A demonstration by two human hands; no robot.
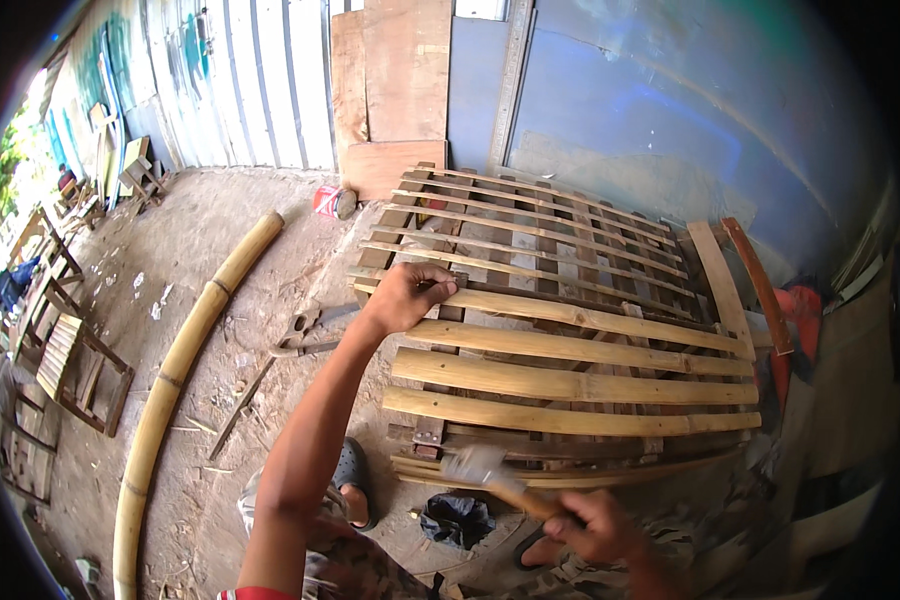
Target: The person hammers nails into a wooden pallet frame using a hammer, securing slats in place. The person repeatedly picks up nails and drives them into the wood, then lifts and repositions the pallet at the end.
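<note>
My left hand (pixel 417 297) is closed in a pinch at the left end of a split bamboo slat (pixel 590 317). Whatever sits between its thumb and fingers is too small to make out. In my right hand (pixel 598 528), low and nearer to me, is a hammer (pixel 525 497) gripped by its wooden handle; motion blurs the head. The slat lies across a slatted wooden frame (pixel 428 432). Several more wide bamboo slats (pixel 570 385) rest on its near part, and thin strips (pixel 550 232) cross its far part.
A long bamboo pole (pixel 175 365) lies on the dirt floor at left. Between it and the frame is a handsaw (pixel 310 322). A red and white can (pixel 332 202) stands near the wall. Beside my feet lies a black plastic bag (pixel 457 520); wooden stools (pixel 85 365) stand far left.
</note>
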